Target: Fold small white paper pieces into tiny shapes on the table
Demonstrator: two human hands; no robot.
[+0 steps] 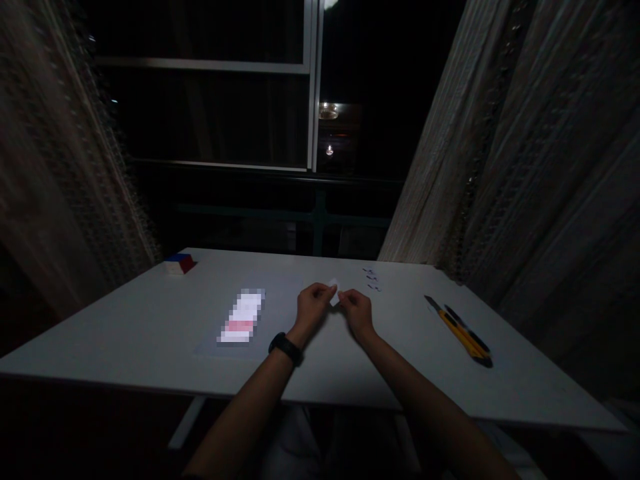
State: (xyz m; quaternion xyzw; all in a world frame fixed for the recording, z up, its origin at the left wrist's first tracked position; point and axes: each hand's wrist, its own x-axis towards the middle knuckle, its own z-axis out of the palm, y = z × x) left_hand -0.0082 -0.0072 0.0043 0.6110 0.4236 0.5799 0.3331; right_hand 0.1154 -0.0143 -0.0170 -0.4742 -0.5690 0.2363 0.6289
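Both my hands meet over the middle of a white table (150,333). My left hand (313,305), with a black watch on its wrist, pinches a small white slip of paper (334,292) at its upper edge. My right hand (356,309) pinches the same slip from the right side, fingers curled. The slip is held just above the tabletop. A flat white and red card or sheet (243,316) lies on the table to the left of my left hand.
A yellow and black utility knife (459,331) lies on the right of the table. Several tiny dark bits (371,278) lie behind my hands. A red, blue and white block (179,263) sits at the far left corner. Curtains hang on both sides of a dark window.
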